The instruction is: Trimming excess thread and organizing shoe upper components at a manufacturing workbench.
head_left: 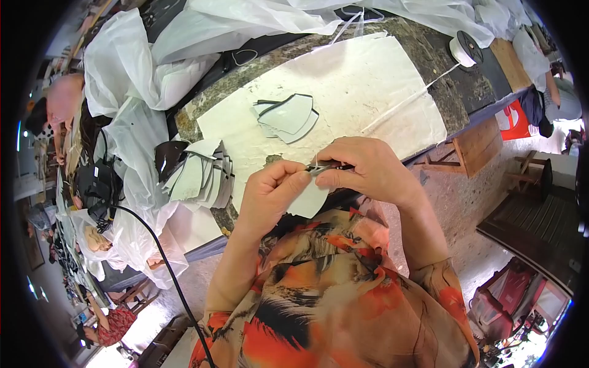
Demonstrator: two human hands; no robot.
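My left hand (pixel 273 190) pinches the upper edge of a pale grey cut piece (pixel 308 202), which hangs down in front of my body. Close against it, my right hand (pixel 368 172) is closed round a small dark tool with a metallic tip (pixel 316 169); its exact kind is hard to make out. The fingertips of both hands nearly meet at that edge. A narrow white tape (pixel 405 104) runs from a spool (pixel 463 50) toward my right hand, which hides its end. Beyond my hands lie a few similar dark-edged pieces (pixel 288 119).
A worn white sheet (pixel 368 67) covers the worktop. Left of my hands sits a fanned stack of pale pieces (pixel 202 178). White plastic sheeting (pixel 208 30) is bunched along the far and left sides. A black cable (pixel 159 245) hangs at left. A wooden stool (pixel 472 147) stands at right.
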